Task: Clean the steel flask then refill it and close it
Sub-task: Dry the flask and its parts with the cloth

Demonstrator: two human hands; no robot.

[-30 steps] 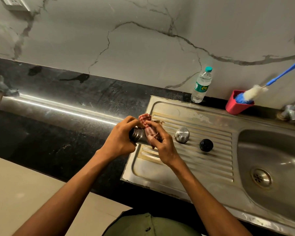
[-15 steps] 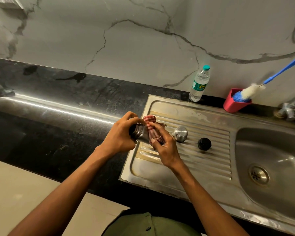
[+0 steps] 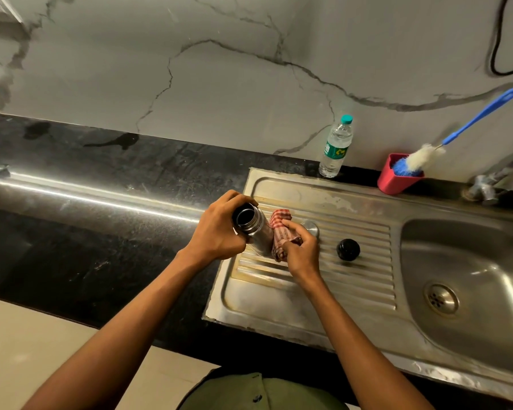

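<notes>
Steel flask [image 3: 253, 230], open-mouthed and tilted over the draining board [image 3: 308, 297], looks rigid, smooth and likely slippery when wet, so a wrap around the upper body near the neck suits it. The left hand [image 3: 218, 233] curls round exactly there. The right hand [image 3: 299, 250] pinches a checked cloth [image 3: 280, 232] against the flask's side. A steel cap [image 3: 311, 227] and black stopper [image 3: 348, 249] lie apart on the ribs nearby.
</notes>
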